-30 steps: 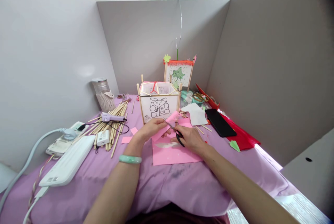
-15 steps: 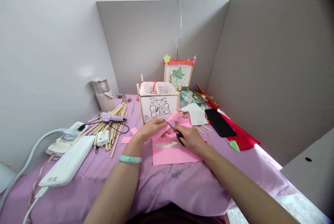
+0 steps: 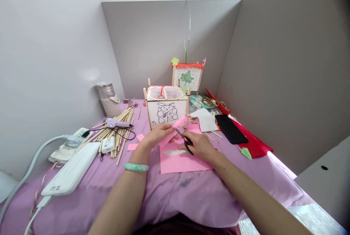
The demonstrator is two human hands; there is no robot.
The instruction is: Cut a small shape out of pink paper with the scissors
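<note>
Pinched in the fingers of my left hand (image 3: 161,135) is a folded piece of pink paper (image 3: 180,122). My right hand (image 3: 201,144) grips black-handled scissors (image 3: 188,146), whose blades reach left across that paper, close to my left fingertips. Under both hands a larger pink sheet (image 3: 180,164) lies flat, with a whitish patch in its middle. Just behind the hands stands a stick-framed paper lantern (image 3: 168,112) with a bear-like line drawing on its front. My fingers partly hide the blades and the folded paper.
Thin wooden sticks (image 3: 123,125), a lilac glue gun (image 3: 117,123) and a white power bank (image 3: 71,169) lie to the left. A black phone (image 3: 231,129) rests on red material (image 3: 254,145) at right. Behind stands a second lantern (image 3: 187,78). Grey panels (image 3: 164,38) enclose the table.
Both hands stay almost in place at the pink paper. The scissor blades look slightly more apart now.
</note>
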